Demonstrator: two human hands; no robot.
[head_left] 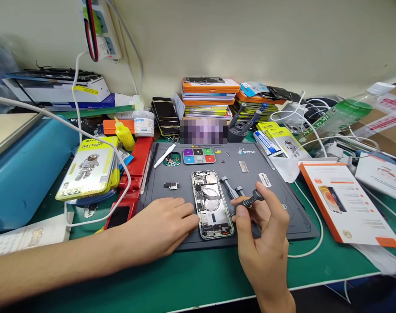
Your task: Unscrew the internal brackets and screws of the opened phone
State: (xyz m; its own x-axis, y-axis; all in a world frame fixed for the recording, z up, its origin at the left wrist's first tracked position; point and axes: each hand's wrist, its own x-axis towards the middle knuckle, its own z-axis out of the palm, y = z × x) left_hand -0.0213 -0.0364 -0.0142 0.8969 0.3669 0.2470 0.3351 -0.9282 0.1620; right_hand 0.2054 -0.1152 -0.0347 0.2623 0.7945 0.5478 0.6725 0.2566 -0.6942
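Opened phone (211,204): centre of grey mat (283,208); left hand (159,228) flat, fingers touching its 9 o'clock edge, gripping nothing; right hand (266,234) at 3 o'clock, fingers pinching black screwdriver (250,201).

1. A yellow battery box (87,167) lies at the left on a red tool (135,171).
2. An orange-edged box (346,200) sits right of the grey mat (283,165).
3. Stacked boxes (209,98) stand by the wall.
4. A white jar (143,123) sits beside a yellow bottle (124,134).

Dark grey mat (283,226) on a green counter (201,278); yellow battery box (87,167) printed with an astronaut; orange-edged white box (348,200); red tool (135,174); blue machine (25,174); yellow bottle (124,134)
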